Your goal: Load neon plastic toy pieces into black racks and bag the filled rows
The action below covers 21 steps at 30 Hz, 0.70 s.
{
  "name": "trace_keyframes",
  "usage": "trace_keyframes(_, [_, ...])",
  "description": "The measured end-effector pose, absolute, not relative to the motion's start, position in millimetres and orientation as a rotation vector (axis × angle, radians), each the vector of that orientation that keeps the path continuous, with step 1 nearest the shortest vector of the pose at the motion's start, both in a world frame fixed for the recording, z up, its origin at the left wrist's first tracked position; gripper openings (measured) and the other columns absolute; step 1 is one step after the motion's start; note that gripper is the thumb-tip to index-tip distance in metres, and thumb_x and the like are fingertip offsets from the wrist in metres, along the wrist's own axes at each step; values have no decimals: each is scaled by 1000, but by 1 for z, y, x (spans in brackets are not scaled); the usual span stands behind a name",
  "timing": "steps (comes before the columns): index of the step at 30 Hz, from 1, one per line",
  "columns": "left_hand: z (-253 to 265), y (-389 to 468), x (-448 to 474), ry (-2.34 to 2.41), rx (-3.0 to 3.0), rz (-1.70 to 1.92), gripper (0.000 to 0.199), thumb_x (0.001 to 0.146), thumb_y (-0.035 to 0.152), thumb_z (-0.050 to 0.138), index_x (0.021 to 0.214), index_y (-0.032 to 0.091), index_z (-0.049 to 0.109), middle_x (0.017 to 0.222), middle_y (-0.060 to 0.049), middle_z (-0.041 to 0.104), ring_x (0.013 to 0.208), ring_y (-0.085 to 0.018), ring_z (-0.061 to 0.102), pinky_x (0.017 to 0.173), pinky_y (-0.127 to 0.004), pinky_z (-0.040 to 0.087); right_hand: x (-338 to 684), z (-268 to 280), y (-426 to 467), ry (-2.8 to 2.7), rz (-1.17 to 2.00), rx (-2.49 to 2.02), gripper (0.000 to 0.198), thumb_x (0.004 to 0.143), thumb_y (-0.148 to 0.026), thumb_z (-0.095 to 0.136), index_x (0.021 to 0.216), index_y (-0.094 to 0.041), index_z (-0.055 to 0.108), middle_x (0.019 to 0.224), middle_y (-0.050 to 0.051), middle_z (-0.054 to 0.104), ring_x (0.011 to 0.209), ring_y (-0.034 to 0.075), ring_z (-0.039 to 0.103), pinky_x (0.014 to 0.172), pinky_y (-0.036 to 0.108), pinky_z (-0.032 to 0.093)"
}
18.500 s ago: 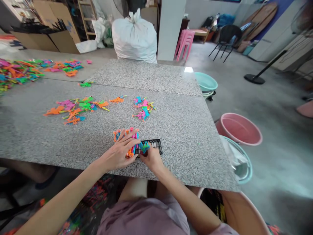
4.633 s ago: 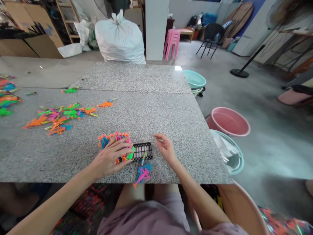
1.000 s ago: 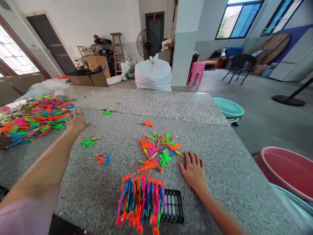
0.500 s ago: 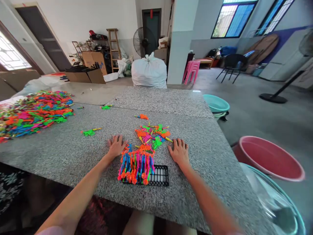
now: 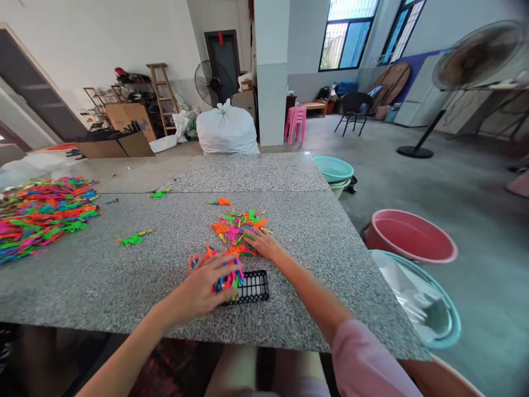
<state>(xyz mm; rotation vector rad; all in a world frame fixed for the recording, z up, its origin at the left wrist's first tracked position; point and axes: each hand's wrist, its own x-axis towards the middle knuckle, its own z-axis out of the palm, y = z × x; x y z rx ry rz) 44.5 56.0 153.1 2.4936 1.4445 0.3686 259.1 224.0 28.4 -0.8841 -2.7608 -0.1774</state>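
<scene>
My left hand (image 5: 209, 280), fingers spread, is over the row of bright plastic toys (image 5: 227, 282) standing in a black lattice basket (image 5: 258, 286); it hides much of the row. The toys look like small toy guns, in orange, blue, pink and green. Stretched forward, my right hand (image 5: 266, 243) reaches the right side of a loose heap of the same toys (image 5: 233, 221). Its fingers are extended over the heap, and their tips are partly lost among the colours. The right end of the basket shows its bare bars.
A large pile of toys (image 5: 49, 212) covers the table's left side. Single toys, one green (image 5: 132, 239) and one orange (image 5: 222, 202), lie apart. A white sack (image 5: 227, 129) stands beyond the granite table (image 5: 297, 231). Tubs, including a red one (image 5: 413, 234), stand along the right edge.
My left hand has moved from beside the basket to over its toys. My right hand has gone from the bare tabletop onto the loose heap. The camera view has turned to the right.
</scene>
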Motion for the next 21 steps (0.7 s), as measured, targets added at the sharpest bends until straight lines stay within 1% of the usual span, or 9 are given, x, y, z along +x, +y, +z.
trace_keyframes(2, [145, 41, 60, 1472, 2602, 208, 58, 86, 56, 68, 139, 35, 58, 157, -8, 44, 146, -39, 35, 119, -69, 15, 251, 38, 221, -2845, -197, -870, 28, 98, -13, 50, 119, -17, 66, 137, 13, 61, 127, 26, 53, 100, 40, 49])
trace_keyframes(3, [141, 38, 64, 1508, 2623, 174, 63, 85, 52, 71, 143, 35, 54, 159, -8, 41, 148, -39, 32, 118, -71, 14, 251, 41, 217, -2872, -185, -865, 24, 98, -12, 50, 114, -16, 68, 129, 14, 65, 123, 25, 56, 98, 39, 50])
trace_keyframes(7, [131, 37, 58, 1572, 2645, 283, 83, 88, 46, 68, 158, 30, 27, 162, -9, 36, 151, -34, 27, 121, -64, 18, 281, 47, 191, -2708, 105, -992, 18, 98, -15, 52, 109, -17, 66, 97, 9, 72, 99, 21, 65, 88, 32, 49])
trace_keyframes(9, [128, 39, 54, 1547, 2683, 336, 79, 88, 48, 68, 156, 34, 31, 163, -7, 34, 151, -35, 26, 122, -63, 17, 306, 46, 181, -2498, 446, -1192, 12, 96, -24, 58, 102, -17, 66, 83, 4, 71, 79, 18, 65, 74, 27, 48])
trace_keyframes(11, [126, 42, 54, 1497, 2741, 326, 66, 88, 48, 68, 149, 36, 45, 163, -4, 34, 151, -36, 27, 122, -64, 17, 328, 45, 174, -2376, 825, -1337, 15, 90, -31, 66, 83, -18, 65, 66, -2, 64, 61, 14, 59, 60, 22, 42])
trace_keyframes(14, [123, 44, 58, 1484, 2795, 300, 51, 89, 47, 67, 137, 31, 60, 162, -6, 36, 150, -37, 29, 121, -64, 21, 349, 43, 167, -2323, 1048, -1501, 25, 82, -31, 71, 65, -19, 59, 56, -6, 55, 55, 11, 50, 55, 20, 34])
trace_keyframes(17, [122, 44, 61, 1494, 2809, 305, 43, 91, 47, 64, 129, 25, 65, 160, -9, 39, 149, -37, 30, 121, -63, 23, 352, 42, 159, -2135, 1002, -1661, 10, 83, -27, 70, 81, -18, 64, 68, -4, 62, 60, 11, 55, 57, 20, 37])
trace_keyframes(19, [124, 43, 58, 1481, 2818, 291, 40, 92, 48, 63, 124, 24, 68, 159, -10, 40, 149, -37, 31, 120, -62, 25, 351, 40, 153, -1992, 1042, -1708, 12, 87, -24, 66, 97, -18, 66, 75, -3, 66, 62, 12, 60, 59, 21, 41])
trace_keyframes(21, [126, 40, 50, 1469, 2824, 264, 39, 91, 49, 63, 120, 23, 70, 158, -11, 42, 148, -37, 32, 119, -62, 27, 351, 37, 147, -1912, 1066, -1728, 14, 88, -22, 63, 101, -18, 66, 75, -2, 67, 63, 13, 62, 60, 22, 44])
